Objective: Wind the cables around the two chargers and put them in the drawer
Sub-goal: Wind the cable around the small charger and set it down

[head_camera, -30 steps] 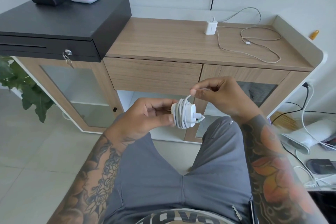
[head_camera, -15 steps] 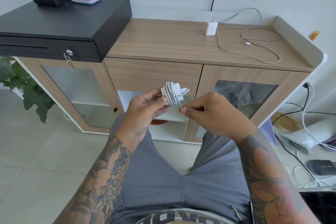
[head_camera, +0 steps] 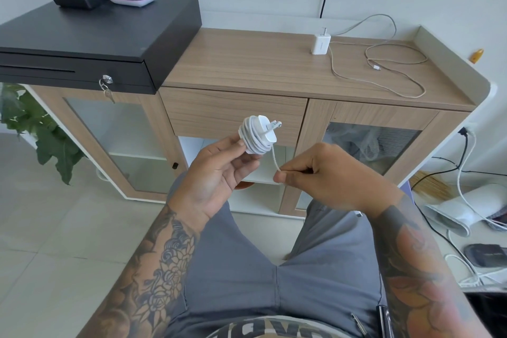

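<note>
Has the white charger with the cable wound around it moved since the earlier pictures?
Yes. The white wound charger has risen: it was below the closed wooden drawer front and now overlaps its lower edge.

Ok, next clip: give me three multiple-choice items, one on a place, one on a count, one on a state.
1. Where is the unwound white charger with the loose cable?
A. on the wooden cabinet top
B. on the floor
C. in the drawer

2. How many white chargers show?
A. one
B. two
C. three

3. The wooden drawer front is:
A. pulled out
B. closed
C. removed

Answers: 1 A, it stands on the cabinet top near the wall. 2 B, that one plus the white cable-wrapped charger gripped by the left hand, while the right hand pinches its cable end. 3 B, the front sits flush.
</note>
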